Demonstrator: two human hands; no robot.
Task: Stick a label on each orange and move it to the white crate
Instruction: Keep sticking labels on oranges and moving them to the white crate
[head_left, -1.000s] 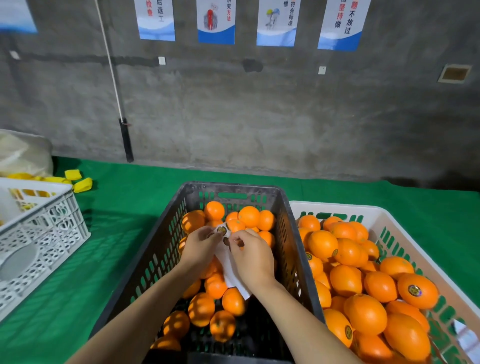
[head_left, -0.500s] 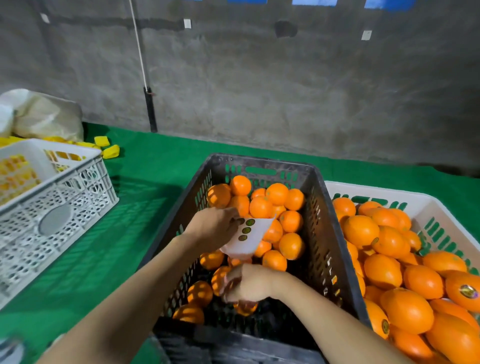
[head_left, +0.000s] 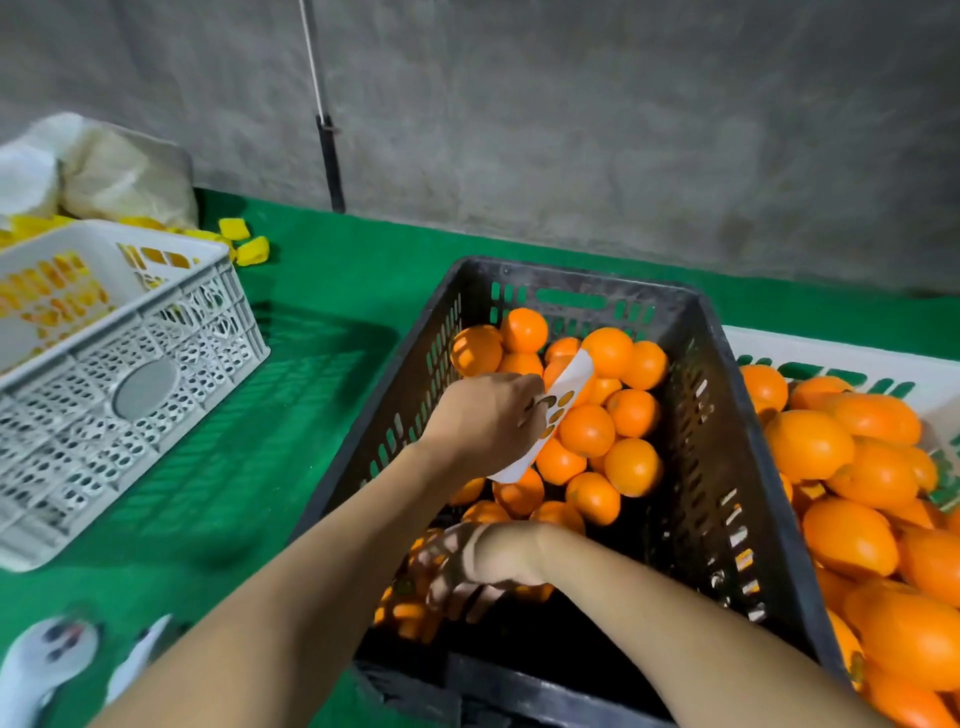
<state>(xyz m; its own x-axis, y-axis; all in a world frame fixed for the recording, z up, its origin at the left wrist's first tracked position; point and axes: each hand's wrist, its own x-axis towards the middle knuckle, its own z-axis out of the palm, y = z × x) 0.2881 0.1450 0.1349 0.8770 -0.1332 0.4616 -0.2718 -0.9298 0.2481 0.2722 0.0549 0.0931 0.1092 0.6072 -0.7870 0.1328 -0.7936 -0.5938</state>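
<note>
The loose oranges (head_left: 587, 430) lie heaped in the black crate (head_left: 727, 467), banked toward its 12 o'clock end. Over that heap the left hand (head_left: 483, 421) holds a white label sheet (head_left: 571, 382), its grip clenched on the strip's lower half. The strip slants up toward 1 o'clock and shows a few round stickers beside the fingers. The right hand (head_left: 483, 561) reaches down into the crate's near-left corner, at 7 o'clock from the heap, with its fingers pointing down over the fruit there. Motion blur hides whether its grip is grasping an orange or is released.

At 3 o'clock, just beside the black crate, stands the white crate (head_left: 831, 358), filled with piled oranges (head_left: 808, 444).

Both crates rest on a green-covered surface (head_left: 311, 467). At 9 o'clock, well apart from the black crate, sits a pale perforated crate (head_left: 130, 395) with yellow pieces showing inside it. Beyond it, at 10 o'clock, loose yellow pieces (head_left: 252, 250) lie on the green, with pale bags (head_left: 119, 171) bunched behind them.

The surface ends at a bare grey concrete wall (head_left: 623, 130). A thin pole (head_left: 330, 156) with a dark lower part stands against the wall at 11 o'clock. At 8 o'clock, in the bottom-left corner, two white shapes (head_left: 47, 649) are too smeared to identify.
</note>
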